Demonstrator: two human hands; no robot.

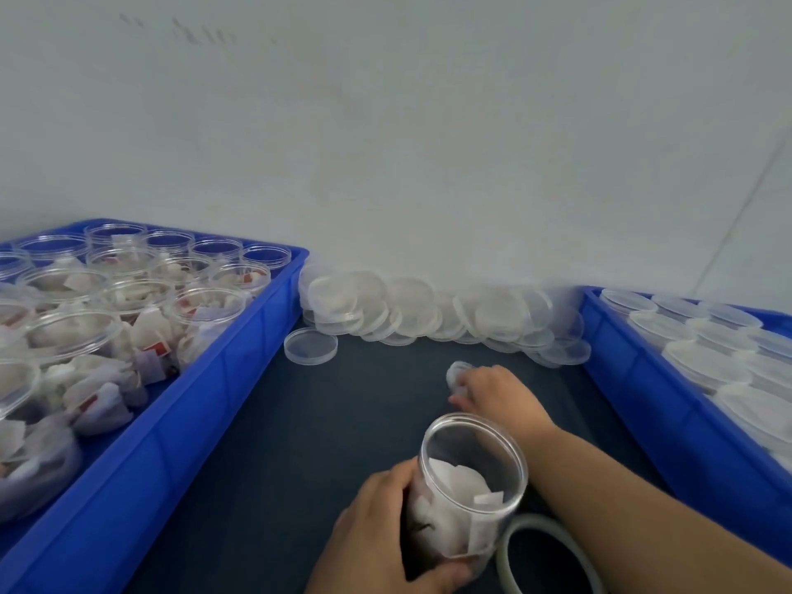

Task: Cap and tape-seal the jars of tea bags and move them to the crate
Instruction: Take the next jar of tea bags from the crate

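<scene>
Lid pickup for the open jar

Jar point(471, 478) upright, mouth open, tea bags inside, near the tabletop's point(343, 422) front edge. Left hand point(377, 533) wraps its side. Right hand point(497, 392) is beyond the jar toward the far edge, fingers curled on a clear lid point(457, 373); view slightly blurred. The lid must come back toward the front edge and sit flat on the mouth. Tape roll point(540, 520) lies just right of the jar. Lid pile point(428, 310) against the pale wall. Left crate point(240, 379) holds uncapped jars, right crate point(643, 400) capped ones.

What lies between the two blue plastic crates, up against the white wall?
A heap of clear round plastic lids, plain in the head view.
</scene>
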